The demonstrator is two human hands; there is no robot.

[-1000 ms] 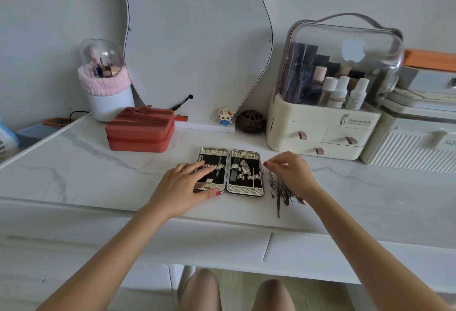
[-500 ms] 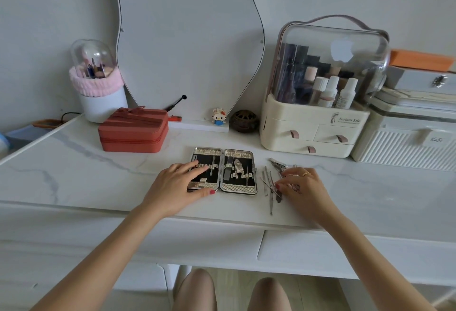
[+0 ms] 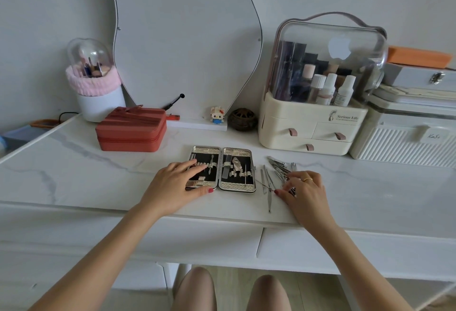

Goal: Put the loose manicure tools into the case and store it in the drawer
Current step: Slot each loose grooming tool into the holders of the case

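Observation:
The manicure case (image 3: 236, 153) lies open flat on the white marble table (image 3: 74, 177), silver-edged with a black lining and a few tools strapped in. My left hand (image 3: 175, 184) rests flat on the case's left half, fingers spread. To the right of the case lies a loose pile of metal manicure tools (image 3: 272, 171). My right hand (image 3: 302, 188) sits on the pile's right part, fingertips touching the tools; whether any tool is pinched I cannot tell. Two closed drawer fronts (image 3: 320, 246) run under the table's front edge.
A red zip box (image 3: 132, 129) stands back left beside a white brush holder with pink band (image 3: 95, 93). A cream cosmetics organiser (image 3: 313, 103) and a white ribbed box (image 3: 407, 142) fill the back right. A wavy mirror (image 3: 185, 39), small figurine (image 3: 217, 114) and brown ball (image 3: 243, 119) line the wall.
My right hand slid right and nearer, off the tools' top end onto the pile's right side, uncovering several tools. My left hand stayed on the case. The camera shifted slightly.

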